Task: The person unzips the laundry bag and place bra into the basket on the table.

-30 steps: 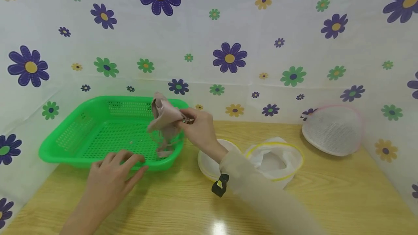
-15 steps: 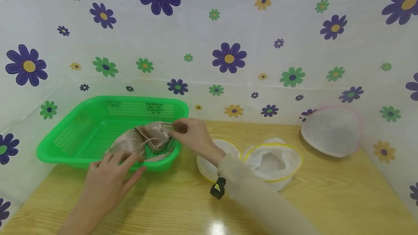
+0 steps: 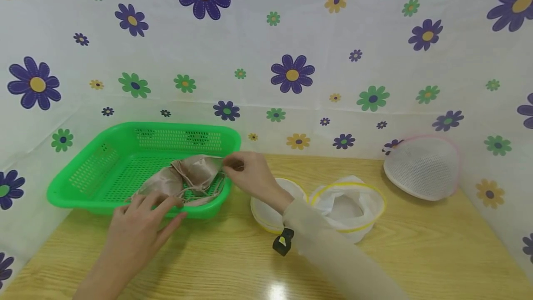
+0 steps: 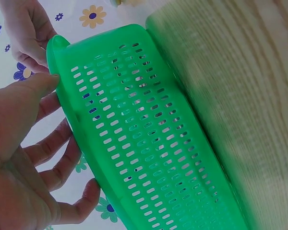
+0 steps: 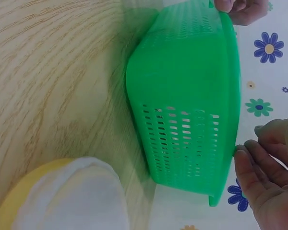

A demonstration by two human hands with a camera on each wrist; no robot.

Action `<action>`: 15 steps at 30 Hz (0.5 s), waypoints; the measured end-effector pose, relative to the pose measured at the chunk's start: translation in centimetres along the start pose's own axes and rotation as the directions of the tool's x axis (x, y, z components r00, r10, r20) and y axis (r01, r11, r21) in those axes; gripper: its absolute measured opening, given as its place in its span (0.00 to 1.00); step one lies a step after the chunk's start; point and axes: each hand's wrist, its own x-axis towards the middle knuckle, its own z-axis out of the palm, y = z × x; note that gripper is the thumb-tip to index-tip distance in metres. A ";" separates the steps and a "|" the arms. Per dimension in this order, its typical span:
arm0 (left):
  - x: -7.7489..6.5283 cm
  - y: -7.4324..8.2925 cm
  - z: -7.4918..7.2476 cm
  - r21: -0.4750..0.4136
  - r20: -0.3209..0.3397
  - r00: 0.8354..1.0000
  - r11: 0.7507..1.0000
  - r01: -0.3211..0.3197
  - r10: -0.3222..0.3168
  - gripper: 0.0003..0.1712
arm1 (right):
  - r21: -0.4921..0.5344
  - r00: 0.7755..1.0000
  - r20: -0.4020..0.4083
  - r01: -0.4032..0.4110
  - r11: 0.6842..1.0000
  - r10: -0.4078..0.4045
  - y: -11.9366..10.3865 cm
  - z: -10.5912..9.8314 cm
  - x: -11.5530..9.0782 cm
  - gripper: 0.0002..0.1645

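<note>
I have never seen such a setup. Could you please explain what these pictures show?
There is no machine here: a person works with two bare hands. The wide picture comes from a camera on the head; the other two come from cameras on the left and right wrists. On the wood-grain table stands a green plastic basket with a beige satin bra in it. To its right lie two white fabric pieces with yellow edges, then a white mesh bag. The left hand holds the basket's near rim. The right hand is at the bra's end; whether it grips it, I cannot tell.
</note>
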 end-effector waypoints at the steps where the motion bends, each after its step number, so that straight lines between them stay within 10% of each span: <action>1: 0.0 0.0 0.0 -0.002 0.003 1.000 1.000 0.000 0.000 0.41 | -0.005 1.000 0.005 0.001 1.000 -0.001 0.0 -0.3 -0.2 0.11; 15: 0.0 0.0 0.0 -0.022 0.019 1.000 1.000 0.012 -0.012 0.42 | -0.129 0.995 0.096 -0.006 0.992 0.018 1.0 -7.1 -5.1 0.09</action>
